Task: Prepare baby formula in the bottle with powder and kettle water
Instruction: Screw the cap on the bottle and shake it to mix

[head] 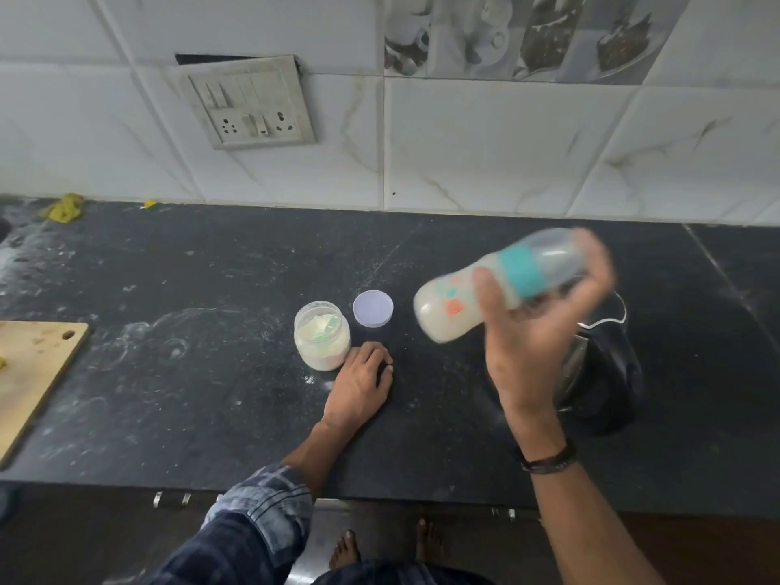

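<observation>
My right hand [536, 331] grips a baby bottle [456, 301] above the counter. The bottle lies almost on its side, base to the left, teal collar and clear cap to the right, and milky liquid fills its body; it is motion-blurred. Beneath and behind that hand stands a dark electric kettle [603, 373], partly hidden. My left hand [363, 382] rests on the black counter [190, 373] with its fingers lying flat, holding nothing, right beside an open clear jar of white powder [321, 342] with a green scoop inside. The jar's pale lid [373, 308] lies behind it.
A wooden cutting board [33, 373] sits at the left edge of the counter. A yellow cloth [65, 207] lies at the back left by the tiled wall. A switch and socket plate [249, 105] is on the wall. Spilled powder dusts the counter.
</observation>
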{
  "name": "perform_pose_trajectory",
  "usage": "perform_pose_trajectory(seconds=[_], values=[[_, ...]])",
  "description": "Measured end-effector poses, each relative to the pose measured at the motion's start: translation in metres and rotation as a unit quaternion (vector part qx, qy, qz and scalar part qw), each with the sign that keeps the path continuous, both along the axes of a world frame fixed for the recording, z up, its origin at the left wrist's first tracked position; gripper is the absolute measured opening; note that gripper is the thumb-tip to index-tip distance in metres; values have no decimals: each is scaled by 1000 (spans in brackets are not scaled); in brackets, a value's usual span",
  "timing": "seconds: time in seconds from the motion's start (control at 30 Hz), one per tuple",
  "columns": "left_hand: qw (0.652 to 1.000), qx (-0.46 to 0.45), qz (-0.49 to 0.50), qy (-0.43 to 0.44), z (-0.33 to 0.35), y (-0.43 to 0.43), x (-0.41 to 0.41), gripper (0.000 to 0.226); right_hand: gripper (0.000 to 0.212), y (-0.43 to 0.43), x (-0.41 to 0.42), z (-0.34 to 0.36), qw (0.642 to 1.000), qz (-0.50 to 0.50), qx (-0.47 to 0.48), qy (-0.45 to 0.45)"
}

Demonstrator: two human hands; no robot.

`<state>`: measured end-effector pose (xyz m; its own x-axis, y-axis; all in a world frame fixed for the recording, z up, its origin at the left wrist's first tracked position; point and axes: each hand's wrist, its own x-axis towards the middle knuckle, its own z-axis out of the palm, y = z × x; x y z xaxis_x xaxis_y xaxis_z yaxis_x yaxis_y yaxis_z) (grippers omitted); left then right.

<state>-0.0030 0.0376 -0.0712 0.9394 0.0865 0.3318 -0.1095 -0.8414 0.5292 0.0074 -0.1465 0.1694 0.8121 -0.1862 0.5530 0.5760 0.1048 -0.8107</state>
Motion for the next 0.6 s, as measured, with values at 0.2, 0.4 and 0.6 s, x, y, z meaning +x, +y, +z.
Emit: perform_pose_trajectory(seconds=[0.2, 0.4, 0.6], values=[[1000, -3, 1, -4, 2, -1, 0, 7, 78, -13, 4, 9, 992, -84, 60, -68], [1000, -4, 0, -2, 0, 0, -1, 7, 81, -5, 8, -5, 999, 24, 22, -9], [1000, -7, 3, -1, 1, 0, 0, 5, 81, -10, 8, -7, 983, -145, 3, -113]])
